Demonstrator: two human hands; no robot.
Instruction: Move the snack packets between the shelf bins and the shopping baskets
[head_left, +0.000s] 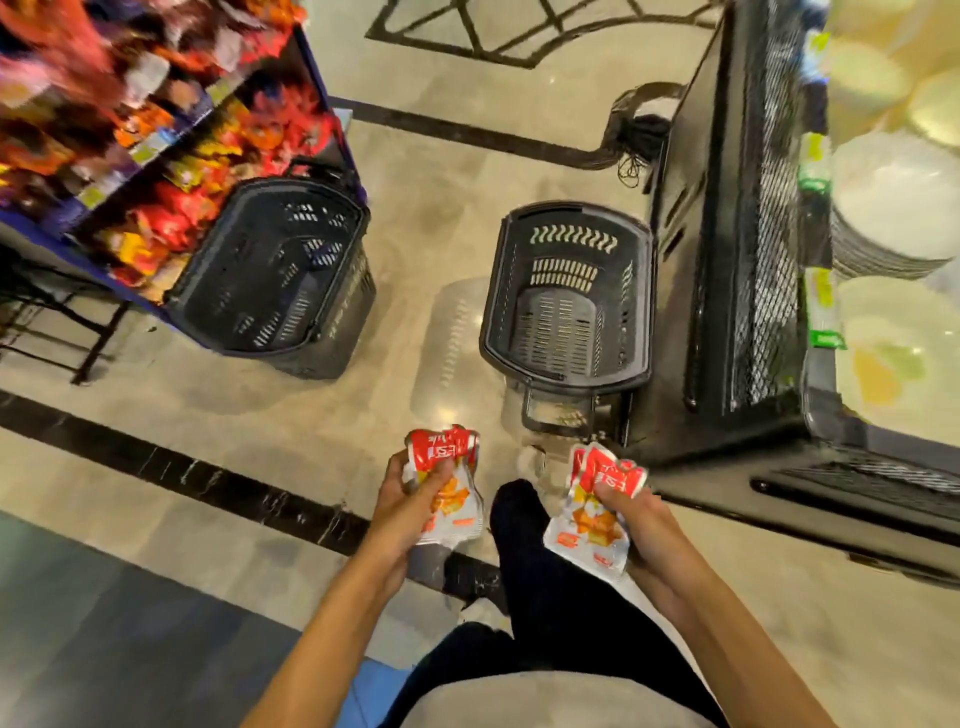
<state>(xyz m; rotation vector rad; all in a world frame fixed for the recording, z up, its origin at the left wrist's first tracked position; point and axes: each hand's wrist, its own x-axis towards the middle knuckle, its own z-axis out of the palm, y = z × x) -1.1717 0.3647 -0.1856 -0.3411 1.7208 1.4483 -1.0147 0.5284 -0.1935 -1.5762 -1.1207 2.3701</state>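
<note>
A person stands on a shiny floor (467, 171) and looks down at two hands. The left hand (410, 499) has its grip closed tight around a snack packet (447, 483). The right hand (631, 512) has its grip closed tight around a second snack packet (592, 512). Both packets are red on top and white and orange lower down. They are squeezed and crinkled, most likely because the fingers press hard so the slippery bags do not fall.

Two black shopping baskets sit on the floor ahead. The left basket (270, 270) leans right against the snack shelf (171, 140), close to the bins full of red, orange and yellow bags. That spot makes sense, since packets can go from shelf to basket with a short reach. The right basket (569, 296) sits just beside a black wire rack (737, 208) that holds stacks of white plates (893, 202). Both baskets look empty inside.

The hands are held low and in front of the body, nearer the right basket than the left. It seems the person is carrying one packet in each hand to save a trip. The next step is probably to drop them into a basket or put them back in a shelf bin, but which one cannot be told from here.
</note>
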